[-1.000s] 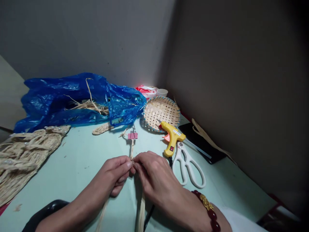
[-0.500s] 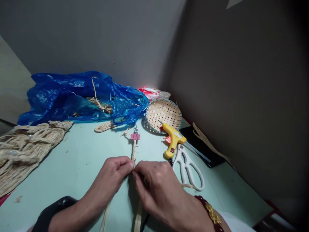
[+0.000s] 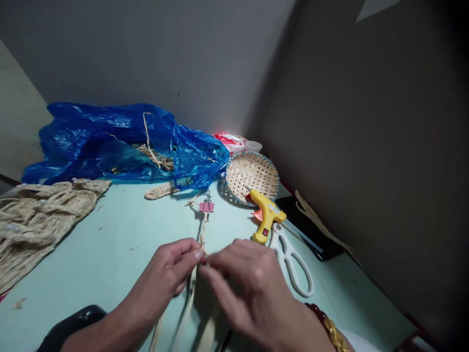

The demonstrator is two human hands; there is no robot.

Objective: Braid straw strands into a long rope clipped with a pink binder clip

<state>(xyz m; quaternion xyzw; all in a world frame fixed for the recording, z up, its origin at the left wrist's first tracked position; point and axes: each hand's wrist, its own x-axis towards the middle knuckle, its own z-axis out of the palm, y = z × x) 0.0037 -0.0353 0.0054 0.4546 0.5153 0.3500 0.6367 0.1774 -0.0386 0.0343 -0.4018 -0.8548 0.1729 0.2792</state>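
A thin braid of pale straw [image 3: 202,232] lies on the light green table [image 3: 110,244], its far end held by a pink binder clip [image 3: 206,207]. My left hand [image 3: 170,271] pinches the near end of the braid between thumb and forefinger. My right hand [image 3: 249,286], slightly blurred, is closed on loose straw strands [image 3: 190,298] that trail toward me. Both hands meet at the braid's near end. A dark bead bracelet [image 3: 326,325] is on my right wrist.
A yellow glue gun [image 3: 266,217] and white scissors [image 3: 289,259] lie right of my hands. Behind them sit a woven basket [image 3: 252,175], a black phone [image 3: 308,230] and a small cup [image 3: 253,145]. A blue plastic bag [image 3: 120,144] with straw and a heap of woven straw [image 3: 36,220] are on the left.
My right hand has lifted a little and shifted right, pulling strands across. The left hand keeps its pinch on the braid. The view has drifted slightly.
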